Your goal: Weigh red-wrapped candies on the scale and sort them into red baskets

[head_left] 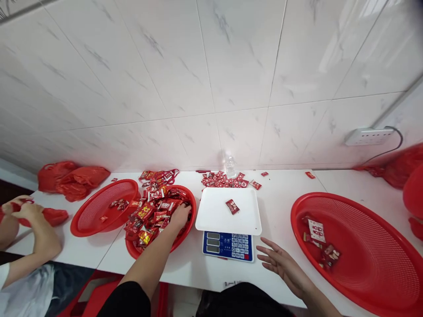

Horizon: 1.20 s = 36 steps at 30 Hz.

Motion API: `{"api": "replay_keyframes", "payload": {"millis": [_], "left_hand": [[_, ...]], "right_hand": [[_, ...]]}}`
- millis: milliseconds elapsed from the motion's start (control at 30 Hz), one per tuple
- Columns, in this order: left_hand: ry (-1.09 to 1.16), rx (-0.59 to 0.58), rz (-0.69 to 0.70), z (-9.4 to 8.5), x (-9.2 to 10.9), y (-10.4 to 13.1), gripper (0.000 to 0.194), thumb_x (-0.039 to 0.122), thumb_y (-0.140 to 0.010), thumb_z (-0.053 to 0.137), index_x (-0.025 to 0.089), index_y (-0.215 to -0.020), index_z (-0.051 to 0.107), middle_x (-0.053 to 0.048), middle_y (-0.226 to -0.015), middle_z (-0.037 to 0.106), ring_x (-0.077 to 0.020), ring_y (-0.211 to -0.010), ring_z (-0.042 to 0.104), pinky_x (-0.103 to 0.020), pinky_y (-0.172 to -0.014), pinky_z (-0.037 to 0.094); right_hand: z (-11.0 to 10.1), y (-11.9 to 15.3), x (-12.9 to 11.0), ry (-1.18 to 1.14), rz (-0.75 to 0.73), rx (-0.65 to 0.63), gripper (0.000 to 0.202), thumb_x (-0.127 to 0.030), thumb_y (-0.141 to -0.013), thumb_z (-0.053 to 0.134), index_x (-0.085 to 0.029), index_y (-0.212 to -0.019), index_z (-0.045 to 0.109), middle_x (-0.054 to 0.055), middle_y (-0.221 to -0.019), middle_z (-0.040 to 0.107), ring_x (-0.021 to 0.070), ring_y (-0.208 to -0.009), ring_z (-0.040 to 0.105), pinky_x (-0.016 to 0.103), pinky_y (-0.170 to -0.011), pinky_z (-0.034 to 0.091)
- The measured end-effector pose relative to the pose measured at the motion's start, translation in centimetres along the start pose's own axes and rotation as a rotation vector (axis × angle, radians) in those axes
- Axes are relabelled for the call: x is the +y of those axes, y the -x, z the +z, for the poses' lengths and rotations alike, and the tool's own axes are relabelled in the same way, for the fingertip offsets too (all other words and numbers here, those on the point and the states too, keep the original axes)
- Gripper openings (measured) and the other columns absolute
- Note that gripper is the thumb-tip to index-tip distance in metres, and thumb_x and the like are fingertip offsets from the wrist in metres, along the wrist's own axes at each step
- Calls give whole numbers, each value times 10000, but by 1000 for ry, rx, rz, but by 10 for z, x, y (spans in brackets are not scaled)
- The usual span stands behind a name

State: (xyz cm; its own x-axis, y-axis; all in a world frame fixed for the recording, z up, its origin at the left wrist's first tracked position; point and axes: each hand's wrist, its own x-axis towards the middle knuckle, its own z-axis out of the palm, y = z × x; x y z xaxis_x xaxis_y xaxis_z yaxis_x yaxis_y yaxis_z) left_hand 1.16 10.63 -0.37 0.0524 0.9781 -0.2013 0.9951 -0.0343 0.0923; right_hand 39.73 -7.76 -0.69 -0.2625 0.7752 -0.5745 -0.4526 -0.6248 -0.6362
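Note:
My left hand [181, 215] reaches into a red basket [192, 220] heaped with red snack packets [145, 212]. Its fingers curl down at the right side of the heap; the tips are hidden, and I cannot make out what they hold. My right hand [280, 264] hovers palm inward over the table, fingers spread and nothing in them. Between the hands stands a blue digital scale [228, 246] with a white tray [211, 207] on top. One small red packet [232, 207] lies on that tray, apart from both hands.
A large red basket [370, 229] with a few packets is at right; another red basket [99, 215] stands left. Small packets [221, 180] and a clear bottle [229, 165] sit behind the scale. A co-worker's hands [28, 209] hold red plastic at far left. A power strip [368, 136] is on the wall.

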Motion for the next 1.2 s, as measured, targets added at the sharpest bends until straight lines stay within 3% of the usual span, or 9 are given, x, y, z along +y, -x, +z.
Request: {"api": "replay_keyframes", "payload": {"millis": [133,267,433,567,733,833,1000,1100,1200], "left_hand": [[-9,162,-41,-11,0,6,270,274,-883,341,187,-913,595,-89,-968,562,-227,-933,501,-314,-792,375],[61,251,-118,-26,-7,11,312,332,-907,287,177,-954,554,-89,-883,581,-218,-831,532,-297,-712,384],[630,440,-230,-35,10,14,290,410,-871,354,191,-868,544,-30,-748,587,-171,-670,537,-266,-617,406],[1094,283,-208,-19,45,14,299,466,-808,437,182,-792,530,19,-608,522,-119,-516,482,-229,-503,407],[1226,74,-126,16,76,11,303,465,-749,515,165,-773,549,28,-577,519,-96,-470,469,-220,-478,409],[1222,53,-111,33,77,12,241,392,-746,545,161,-809,563,26,-588,520,-93,-477,471,-215,-485,405],[1287,31,-89,46,63,26,248,235,-733,581,184,-975,573,-43,-939,592,-117,-737,564,-235,-669,475],[1404,-114,-53,47,56,43,352,212,-734,607,185,-1078,542,-48,-930,596,-111,-726,573,-260,-720,483],[1490,-287,-67,49,49,62,476,259,-724,660,179,-1161,488,-47,-866,607,-113,-668,588,-293,-705,497]], "right_hand": [[-22,4,-6,25,19,7,554,-445,-783,602,-250,-1276,444,91,-1242,585,245,-1111,562,412,-985,391],[-23,3,-1,2,-4,15,551,-448,-789,593,-255,-1280,433,82,-1233,593,239,-1123,554,399,-985,393],[-2,6,19,-43,-13,41,557,-448,-783,597,-235,-1270,434,84,-1195,617,237,-1092,573,377,-954,419],[10,5,29,4,36,67,561,-454,-769,609,-217,-1252,450,88,-1178,625,232,-1073,584,357,-930,433],[31,-9,27,58,-4,98,556,-460,-756,617,-221,-1234,463,85,-1174,624,224,-1065,585,356,-926,428],[48,-20,28,106,-36,109,534,-471,-751,612,-217,-1204,492,90,-1159,627,231,-1035,598,375,-915,432],[65,-37,40,254,-92,141,501,-485,-770,570,-205,-1182,517,98,-1153,626,223,-996,608,371,-880,453],[70,-50,45,428,-153,147,467,-463,-809,502,-203,-1197,504,93,-1186,610,213,-1013,604,349,-851,478],[75,-68,42,853,-285,230,424,-401,-854,393,-196,-1208,501,92,-1188,611,205,-1028,603,337,-825,502]]}}
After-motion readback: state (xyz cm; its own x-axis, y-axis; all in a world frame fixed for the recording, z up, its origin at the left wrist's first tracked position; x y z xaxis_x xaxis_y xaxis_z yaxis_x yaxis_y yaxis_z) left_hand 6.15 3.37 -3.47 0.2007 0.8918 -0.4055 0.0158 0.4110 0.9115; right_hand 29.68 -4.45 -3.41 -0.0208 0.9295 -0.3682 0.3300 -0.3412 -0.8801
